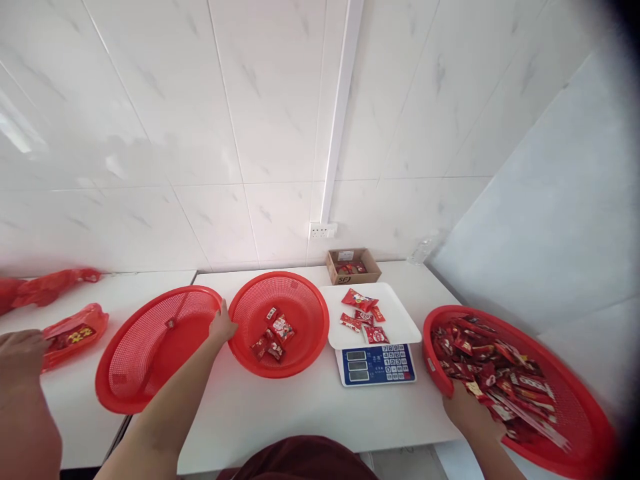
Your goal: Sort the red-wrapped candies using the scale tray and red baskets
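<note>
My left hand (pixel 223 327) grips the right rim of a red plastic mesh basket (pixel 107 360), which is tilted and has nothing inside that I can see. My right hand (pixel 470 408) is closed on the near left rim of a large red basket (pixel 590 413) heaped with red-wrapped snacks (pixel 493 373). Between my hands stands another red mesh basket (pixel 310 347) with several small red snack packets (pixel 283 328). Right of it, a digital scale (pixel 353 383) carries a white tray (pixel 397 327) with several red packets (pixel 359 300).
A cardboard box (pixel 341 277) holding red packets stands against the tiled wall, below a socket (pixel 323 231). At far left, another person's hand (pixel 20 353) touches a red bag (pixel 95 323) of packets. More red bags (pixel 50 287) lie behind it. A gap (pixel 120 433) divides the white tables.
</note>
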`<act>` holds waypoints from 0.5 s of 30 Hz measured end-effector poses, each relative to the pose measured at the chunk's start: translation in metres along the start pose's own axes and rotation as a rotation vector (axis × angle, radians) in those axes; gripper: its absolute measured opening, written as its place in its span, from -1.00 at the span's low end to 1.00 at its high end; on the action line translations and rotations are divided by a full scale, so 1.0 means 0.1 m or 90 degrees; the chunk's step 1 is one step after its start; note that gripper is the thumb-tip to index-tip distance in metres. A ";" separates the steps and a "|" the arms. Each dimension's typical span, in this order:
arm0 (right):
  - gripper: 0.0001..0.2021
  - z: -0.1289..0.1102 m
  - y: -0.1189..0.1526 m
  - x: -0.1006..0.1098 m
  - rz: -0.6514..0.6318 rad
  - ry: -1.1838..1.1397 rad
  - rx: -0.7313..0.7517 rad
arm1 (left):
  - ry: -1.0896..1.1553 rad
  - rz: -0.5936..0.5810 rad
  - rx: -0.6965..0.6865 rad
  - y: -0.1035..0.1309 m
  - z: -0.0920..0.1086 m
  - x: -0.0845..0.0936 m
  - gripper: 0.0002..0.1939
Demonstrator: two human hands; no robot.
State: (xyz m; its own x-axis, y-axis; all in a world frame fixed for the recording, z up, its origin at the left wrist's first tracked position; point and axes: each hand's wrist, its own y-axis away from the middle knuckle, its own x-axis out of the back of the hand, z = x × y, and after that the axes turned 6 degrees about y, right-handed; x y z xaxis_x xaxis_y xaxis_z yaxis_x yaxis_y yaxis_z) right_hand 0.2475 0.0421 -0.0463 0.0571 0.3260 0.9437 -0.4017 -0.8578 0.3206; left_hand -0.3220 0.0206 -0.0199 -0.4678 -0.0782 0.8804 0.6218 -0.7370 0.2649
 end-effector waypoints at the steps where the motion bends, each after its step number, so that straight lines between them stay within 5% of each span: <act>1: -0.51 0.00 0.01 0.01 -0.003 0.003 -0.003 | -0.008 -0.010 -0.002 -0.02 0.00 0.04 -0.07; 15: -0.52 0.06 -0.06 -0.07 0.001 0.035 0.021 | -0.243 -0.069 -0.143 -0.01 -0.50 0.33 -0.25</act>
State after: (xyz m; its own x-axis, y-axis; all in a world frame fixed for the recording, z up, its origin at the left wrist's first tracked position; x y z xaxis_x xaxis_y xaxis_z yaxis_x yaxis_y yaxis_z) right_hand 0.2551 0.0429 -0.0548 0.0050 0.3449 0.9386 -0.3707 -0.8711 0.3220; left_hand -0.3688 -0.0149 -0.0109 -0.2311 0.2293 0.9455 0.4109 -0.8579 0.3085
